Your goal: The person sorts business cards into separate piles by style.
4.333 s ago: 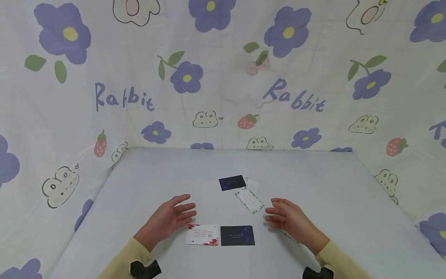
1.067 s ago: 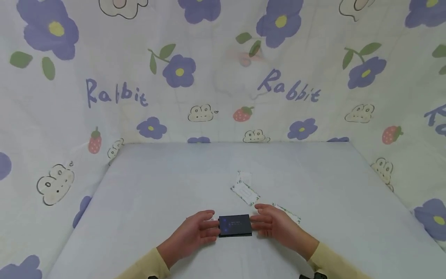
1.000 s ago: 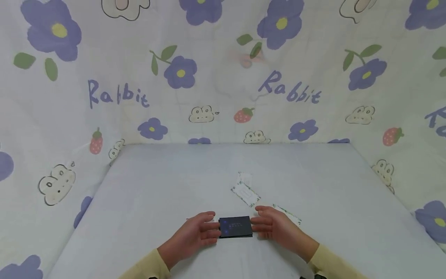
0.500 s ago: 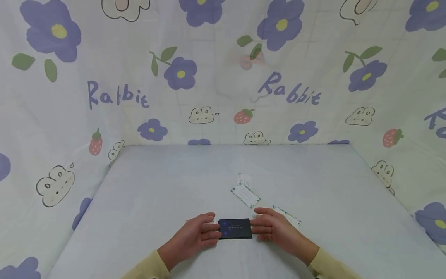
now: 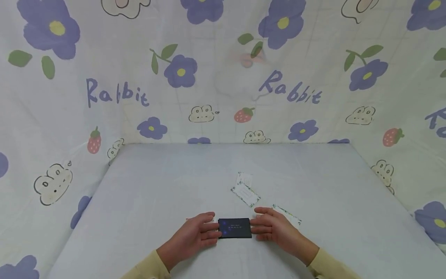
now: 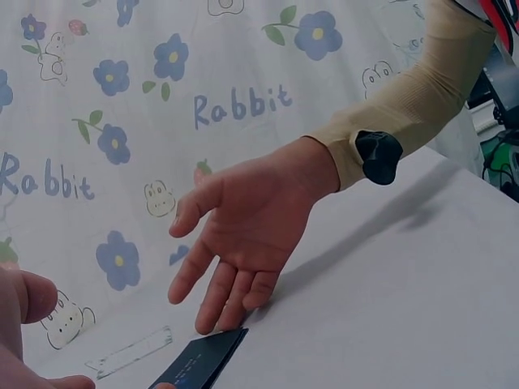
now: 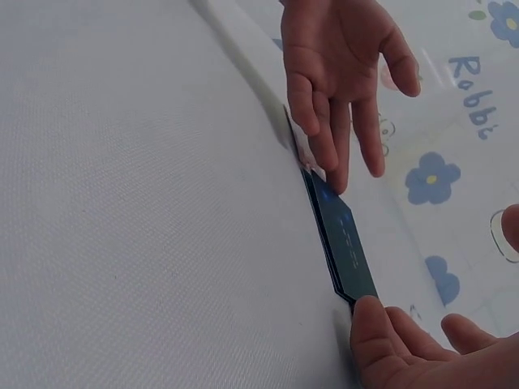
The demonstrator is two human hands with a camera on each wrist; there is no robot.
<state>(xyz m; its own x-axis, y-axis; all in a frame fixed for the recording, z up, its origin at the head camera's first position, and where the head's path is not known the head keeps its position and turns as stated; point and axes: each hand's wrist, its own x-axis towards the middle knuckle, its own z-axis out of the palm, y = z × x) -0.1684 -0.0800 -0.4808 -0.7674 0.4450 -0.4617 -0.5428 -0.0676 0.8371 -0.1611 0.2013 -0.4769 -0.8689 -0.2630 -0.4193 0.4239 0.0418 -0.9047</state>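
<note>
A black business card with blue spots [image 5: 235, 228] lies between my two hands, on top of another dark card; two dark layers show at its edge in the right wrist view. My left hand [image 5: 189, 240] has its fingers stretched, tips at the card's left end. At the right end my right hand [image 5: 283, 237] faces it, fingers extended and tips at the short edge. Under and behind the left hand, a white card with red flowers [image 5: 201, 219] is mostly hidden. Beyond the right hand a white card with a leafy border [image 5: 287, 214] is partly covered.
Farther back on the white table [image 5: 167, 178] lies a white leaf-bordered card [image 5: 246, 194], overlapping another white card [image 5: 245, 178]. A flowered cloth [image 5: 216, 89] hangs behind and at both sides of the table.
Since the oldest frame, the far black card has come forward onto the nearer black one, and both hands have closed in at its ends. Over the last second, the card has straightened slightly.
</note>
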